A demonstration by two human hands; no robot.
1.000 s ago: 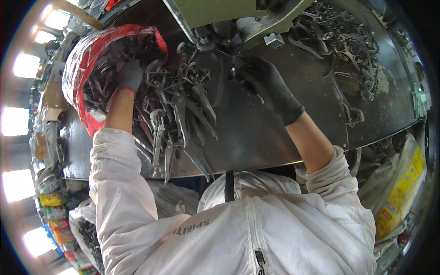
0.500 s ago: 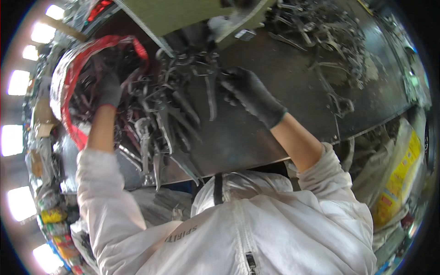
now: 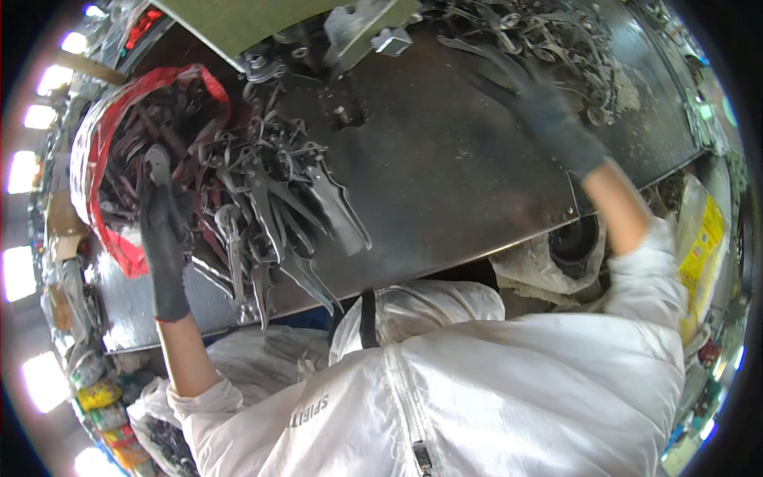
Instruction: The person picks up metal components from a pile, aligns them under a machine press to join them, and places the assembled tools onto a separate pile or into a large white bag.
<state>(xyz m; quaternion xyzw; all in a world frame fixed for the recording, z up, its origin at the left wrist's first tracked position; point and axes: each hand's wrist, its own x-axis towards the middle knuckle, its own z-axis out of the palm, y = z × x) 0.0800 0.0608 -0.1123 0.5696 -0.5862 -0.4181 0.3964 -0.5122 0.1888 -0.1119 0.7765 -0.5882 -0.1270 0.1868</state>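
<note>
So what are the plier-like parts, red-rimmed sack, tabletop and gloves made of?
Plier-like parts: likely steel, bare grey with dull glints.
Red-rimmed sack: probably plastic, crinkled and shiny.
Tabletop: apparently dark sheet metal, smooth with blurry reflections.
Gloves: seemingly knitted fabric, matt dark grey, close-fitting; any coating is unclear.

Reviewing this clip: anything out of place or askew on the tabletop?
Mildly: beside the red-rimmed white plastic bag, a couple of curved grey metal handles appear to poke past the front edge of the dark metal tabletop, which looks untidy. I see nothing plainly broken.
</note>
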